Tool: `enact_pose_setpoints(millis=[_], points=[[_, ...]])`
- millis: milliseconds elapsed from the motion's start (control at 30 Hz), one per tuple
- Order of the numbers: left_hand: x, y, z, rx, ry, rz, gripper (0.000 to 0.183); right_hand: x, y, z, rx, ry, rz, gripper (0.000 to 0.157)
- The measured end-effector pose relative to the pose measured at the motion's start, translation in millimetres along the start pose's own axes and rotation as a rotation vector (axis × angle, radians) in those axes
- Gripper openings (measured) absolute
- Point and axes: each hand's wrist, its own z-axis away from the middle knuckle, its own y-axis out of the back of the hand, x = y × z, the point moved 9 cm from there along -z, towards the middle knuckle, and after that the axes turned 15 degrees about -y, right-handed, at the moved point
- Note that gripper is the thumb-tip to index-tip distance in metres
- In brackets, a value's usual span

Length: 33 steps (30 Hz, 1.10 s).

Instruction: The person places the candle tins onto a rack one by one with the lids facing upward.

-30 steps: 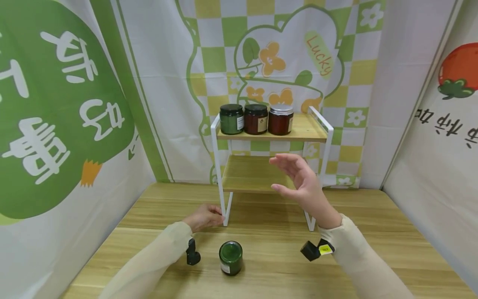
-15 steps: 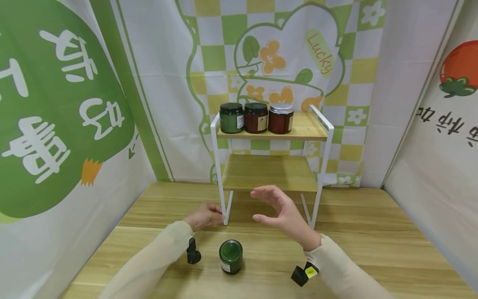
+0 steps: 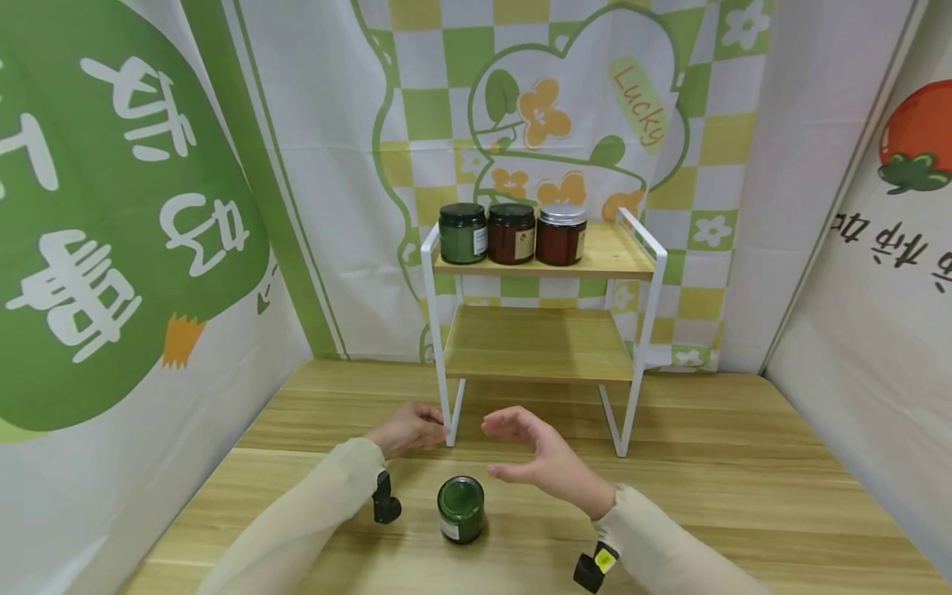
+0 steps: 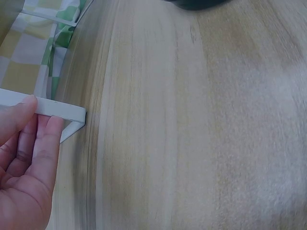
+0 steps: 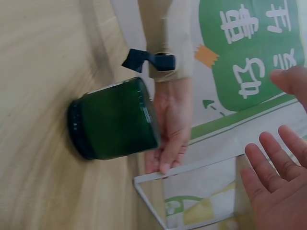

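Note:
A green glass jar stands upside down on the table, its black lid against the wood in the right wrist view. My left hand pinches the foot of the front left leg of a white-framed two-tier shelf rack. In the left wrist view, thumb and fingertips meet on the white leg. Just right of and beyond the jar, my right hand hovers with thumb and fingers spread in a wide curve, holding nothing. Palm and spread fingers show at the right wrist view's edge, apart from the jar.
On the rack's top board, a green jar and a brown jar, both with black lids, stand beside a brown jar with a silver lid. Printed cloth hangs behind the wooden table.
My right hand has come down and leftward from in front of the rack's lower board to beside the green jar. My left hand stays on the rack leg.

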Motion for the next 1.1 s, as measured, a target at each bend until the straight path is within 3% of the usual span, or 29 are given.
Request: enact_pose_setpoints(millis=[433,1100], points=[[-2.1,3.3,-0.8,0.011,-0.006,-0.029,0.009,44,-24.9,-13,-0.087,-0.150,-0.022,0.050],[0.0,1.5,0.6,0.006,-0.001,-0.016,0.008,74,-49.2,-16,-0.182,-0.214,-0.016,0.062]])
